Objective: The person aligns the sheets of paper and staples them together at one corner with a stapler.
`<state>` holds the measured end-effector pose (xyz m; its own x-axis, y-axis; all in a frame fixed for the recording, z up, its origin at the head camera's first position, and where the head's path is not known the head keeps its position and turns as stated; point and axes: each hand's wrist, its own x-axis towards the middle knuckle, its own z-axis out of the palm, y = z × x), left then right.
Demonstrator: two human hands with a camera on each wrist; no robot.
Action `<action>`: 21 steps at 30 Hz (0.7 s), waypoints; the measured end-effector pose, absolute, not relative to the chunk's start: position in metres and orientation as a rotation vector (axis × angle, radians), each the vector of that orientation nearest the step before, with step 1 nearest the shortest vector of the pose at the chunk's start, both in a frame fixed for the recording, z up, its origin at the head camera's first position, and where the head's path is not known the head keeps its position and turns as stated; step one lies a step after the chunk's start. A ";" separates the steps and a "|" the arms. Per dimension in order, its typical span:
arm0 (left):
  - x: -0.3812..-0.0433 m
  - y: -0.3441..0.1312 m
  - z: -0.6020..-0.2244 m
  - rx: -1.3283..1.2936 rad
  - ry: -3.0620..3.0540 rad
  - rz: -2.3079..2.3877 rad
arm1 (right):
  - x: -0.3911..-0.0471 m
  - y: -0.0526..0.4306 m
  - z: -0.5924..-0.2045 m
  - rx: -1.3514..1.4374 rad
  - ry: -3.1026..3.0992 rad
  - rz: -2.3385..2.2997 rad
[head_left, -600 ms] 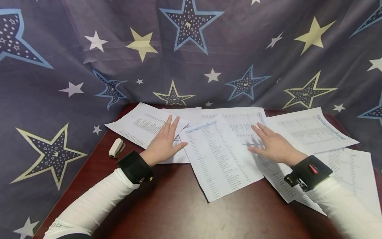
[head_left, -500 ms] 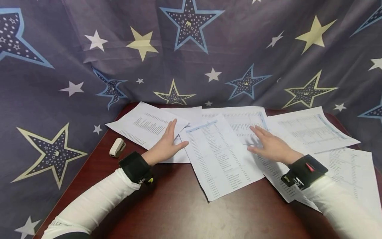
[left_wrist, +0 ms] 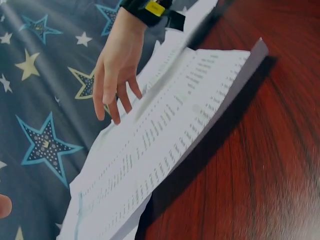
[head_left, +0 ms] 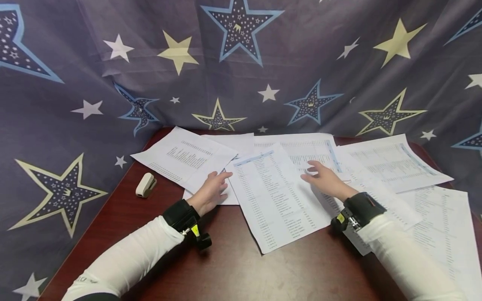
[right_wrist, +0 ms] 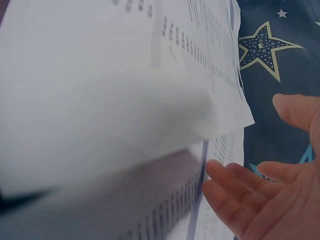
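Observation:
A printed sheet of paper (head_left: 278, 205) with a blue header band lies slanted at the middle of the table, over other sheets. My left hand (head_left: 211, 192) is at its upper left edge, fingers loosely bent and nothing in them. Only a fingertip of this hand shows in the left wrist view. On the other side, my right hand (head_left: 325, 179) hovers by the sheet's right edge, thumb and fingers apart. The right wrist view shows the right hand (right_wrist: 270, 190) with its palm turned toward the papers and its fingertips close to a sheet edge.
More printed sheets (head_left: 188, 154) overlap at the back left, and others (head_left: 391, 163) spread across the right side. A small white stapler (head_left: 146, 185) stands on the dark red table (head_left: 233, 267) at the left. A star-patterned cloth (head_left: 241, 83) hangs behind the table.
Both hands have drawn in toward the middle sheet; the left has come down and its fingers have bent, the right has moved left. A sheet under the right forearm has shifted.

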<state>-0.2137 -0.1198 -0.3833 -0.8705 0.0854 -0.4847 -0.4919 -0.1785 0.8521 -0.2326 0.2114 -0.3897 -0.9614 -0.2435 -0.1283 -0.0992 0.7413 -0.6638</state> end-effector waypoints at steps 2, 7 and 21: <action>-0.213 -0.118 -0.386 -0.449 1.692 2.126 | -0.235 0.209 -0.392 -0.244 2.730 -1.033; -0.216 -0.116 -0.393 -0.394 1.662 2.139 | -0.240 0.203 -0.399 -0.196 2.733 -1.046; -0.222 -0.111 -0.407 -0.204 1.729 2.080 | -0.238 0.194 -0.406 -0.197 2.793 -1.022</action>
